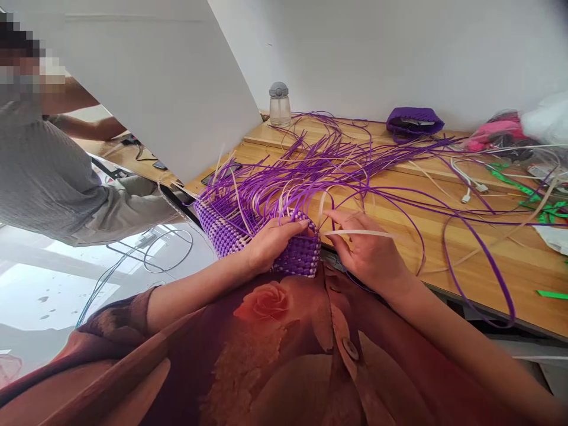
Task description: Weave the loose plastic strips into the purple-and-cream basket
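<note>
A half-woven purple and cream basket (pixel 295 258) rests at the table's front edge, against my shirt. Many long purple strips (pixel 319 157) fan out from its top over the table, with some cream ones among them. My left hand (pixel 277 236) is closed on the basket's upper rim, thumb on top. Just right of the basket's corner, my right hand (pixel 366 245) pinches a cream strip (pixel 361 233) between thumb and fingers. Part of that strip loops up near the corner. The basket's far inside is hidden by the strips.
On the wooden table (pixel 444 236) stand a clear bottle (pixel 279 106) and a purple pouch (pixel 414 121) at the back. A white cable (pixel 465 186), green strips (pixel 521 183) and plastic bags (pixel 501 133) lie right. Beyond a white partition (pixel 146 77) at left sits another person (pixel 48 171).
</note>
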Action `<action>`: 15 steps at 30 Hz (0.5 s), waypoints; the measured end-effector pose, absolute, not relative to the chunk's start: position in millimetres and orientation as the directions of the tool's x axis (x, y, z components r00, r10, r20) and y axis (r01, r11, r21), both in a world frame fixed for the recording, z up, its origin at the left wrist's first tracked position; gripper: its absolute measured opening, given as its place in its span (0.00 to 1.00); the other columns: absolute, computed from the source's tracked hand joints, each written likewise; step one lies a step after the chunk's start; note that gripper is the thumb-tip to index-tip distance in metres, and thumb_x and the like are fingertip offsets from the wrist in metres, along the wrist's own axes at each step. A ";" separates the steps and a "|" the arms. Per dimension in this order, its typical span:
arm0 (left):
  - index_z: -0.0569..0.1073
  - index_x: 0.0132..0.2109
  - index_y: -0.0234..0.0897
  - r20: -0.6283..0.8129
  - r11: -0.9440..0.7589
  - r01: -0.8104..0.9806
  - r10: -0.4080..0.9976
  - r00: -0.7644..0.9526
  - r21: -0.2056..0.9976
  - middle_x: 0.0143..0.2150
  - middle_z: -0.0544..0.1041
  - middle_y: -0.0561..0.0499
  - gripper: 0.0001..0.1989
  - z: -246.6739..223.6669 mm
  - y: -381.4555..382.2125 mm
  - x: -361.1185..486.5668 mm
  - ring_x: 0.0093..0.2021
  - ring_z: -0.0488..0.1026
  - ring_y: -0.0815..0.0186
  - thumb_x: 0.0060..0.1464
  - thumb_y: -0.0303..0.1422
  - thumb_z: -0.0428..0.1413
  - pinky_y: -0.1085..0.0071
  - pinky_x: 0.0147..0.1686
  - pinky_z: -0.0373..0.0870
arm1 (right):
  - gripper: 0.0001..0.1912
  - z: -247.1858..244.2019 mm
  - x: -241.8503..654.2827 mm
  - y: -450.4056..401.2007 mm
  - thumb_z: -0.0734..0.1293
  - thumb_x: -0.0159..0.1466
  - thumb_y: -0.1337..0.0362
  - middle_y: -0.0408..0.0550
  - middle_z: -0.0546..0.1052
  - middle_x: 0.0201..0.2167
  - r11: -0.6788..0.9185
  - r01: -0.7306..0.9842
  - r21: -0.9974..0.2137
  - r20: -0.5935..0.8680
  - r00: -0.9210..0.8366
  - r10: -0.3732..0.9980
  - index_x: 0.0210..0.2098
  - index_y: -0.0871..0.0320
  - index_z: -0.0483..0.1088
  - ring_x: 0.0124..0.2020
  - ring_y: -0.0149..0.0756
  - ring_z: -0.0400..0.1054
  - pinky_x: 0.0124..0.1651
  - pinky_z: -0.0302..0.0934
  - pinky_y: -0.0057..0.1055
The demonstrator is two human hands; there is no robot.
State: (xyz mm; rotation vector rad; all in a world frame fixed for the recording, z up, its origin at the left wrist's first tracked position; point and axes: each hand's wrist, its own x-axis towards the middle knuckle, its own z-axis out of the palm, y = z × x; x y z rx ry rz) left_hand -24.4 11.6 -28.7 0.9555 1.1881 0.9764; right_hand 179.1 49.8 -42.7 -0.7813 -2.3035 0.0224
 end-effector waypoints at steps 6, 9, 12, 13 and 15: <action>0.75 0.36 0.32 -0.153 0.135 0.106 0.971 0.186 0.985 0.33 0.78 0.53 0.11 -21.4 10.7 -28.2 0.32 0.71 0.71 0.43 0.29 0.66 0.73 0.36 0.66 | 0.07 -32.4 191.4 18.3 0.65 0.68 0.64 0.44 0.76 0.28 0.739 0.557 -0.378 0.392 -0.627 0.673 0.34 0.57 0.72 0.28 0.33 0.70 0.32 0.59 0.31; 0.75 0.37 0.32 -0.169 0.146 0.132 0.969 0.182 0.980 0.32 0.78 0.53 0.12 -18.9 10.8 -28.7 0.32 0.72 0.70 0.43 0.29 0.66 0.72 0.36 0.67 | 0.09 -29.7 191.2 13.6 0.65 0.68 0.64 0.43 0.76 0.27 0.744 0.474 -0.471 0.296 -0.709 0.640 0.32 0.57 0.72 0.28 0.31 0.69 0.32 0.57 0.29; 0.76 0.37 0.32 -0.159 0.135 0.145 0.972 0.171 0.980 0.33 0.78 0.51 0.12 -19.2 11.0 -28.5 0.33 0.72 0.69 0.43 0.31 0.66 0.71 0.37 0.68 | 0.07 -23.7 188.6 13.0 0.66 0.67 0.65 0.43 0.77 0.30 0.721 0.405 -0.562 0.267 -0.737 0.621 0.34 0.57 0.74 0.31 0.31 0.70 0.35 0.59 0.28; 0.76 0.37 0.32 -0.149 0.124 0.150 0.974 0.169 0.981 0.34 0.78 0.51 0.13 -19.7 10.9 -28.4 0.33 0.73 0.68 0.44 0.33 0.67 0.71 0.37 0.68 | 0.06 -18.5 188.5 11.6 0.66 0.67 0.65 0.43 0.78 0.31 0.701 0.354 -0.619 0.260 -0.750 0.609 0.35 0.57 0.75 0.32 0.30 0.71 0.37 0.61 0.27; 0.76 0.36 0.32 -0.134 0.108 0.159 0.978 0.163 0.981 0.33 0.77 0.51 0.14 -20.6 10.6 -28.0 0.32 0.72 0.69 0.46 0.37 0.66 0.71 0.35 0.67 | 0.07 -2.4 190.8 4.9 0.65 0.68 0.67 0.42 0.79 0.34 0.648 0.195 -0.736 0.264 -0.799 0.540 0.39 0.55 0.76 0.35 0.29 0.73 0.40 0.64 0.26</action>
